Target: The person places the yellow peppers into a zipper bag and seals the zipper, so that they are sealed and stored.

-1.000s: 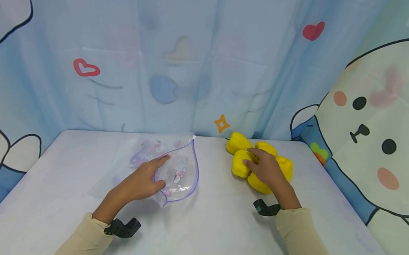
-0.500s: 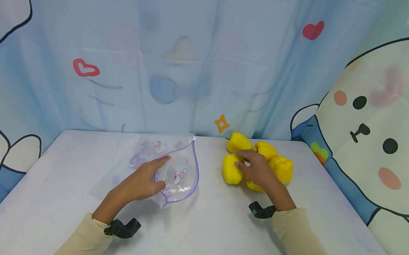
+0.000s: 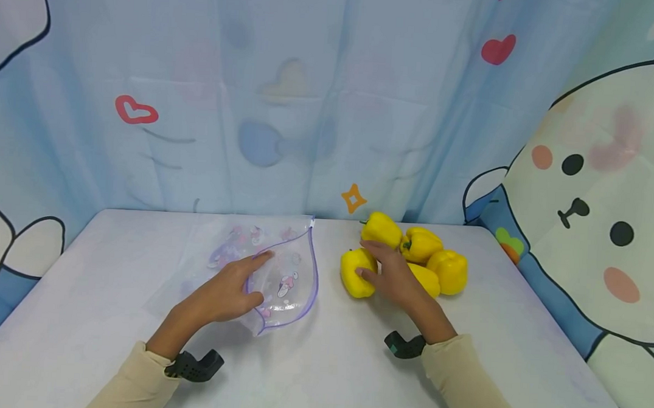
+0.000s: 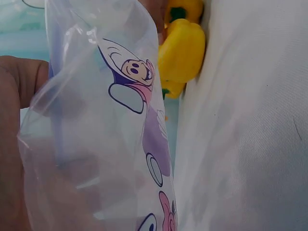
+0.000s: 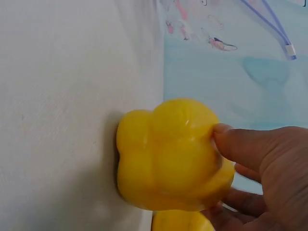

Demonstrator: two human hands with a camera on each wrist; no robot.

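Note:
A clear zip bag (image 3: 293, 281) with purple edging and pink cartoon prints lies at centre-left in the head view, its mouth spread towards the right. My left hand (image 3: 227, 291) holds its mouth, thumb and index finger apart along the rim. In the left wrist view the plastic (image 4: 91, 139) covers part of that hand. My right hand (image 3: 395, 277) grips a yellow bell pepper (image 3: 352, 280) between thumb and fingers, right of the bag. The right wrist view shows this pepper (image 5: 168, 154) close up, its lobed end facing the camera.
Several more yellow bell peppers (image 3: 449, 271) sit clustered behind and right of my right hand, one (image 3: 382, 229) near the table's back edge. A white cloth covers the table (image 3: 319, 374). A blue printed curtain (image 3: 287, 105) hangs behind.
My right hand has moved left with the gripped pepper, away from the other peppers and closer to the bag. The left hand and the bag have stayed nearly still.

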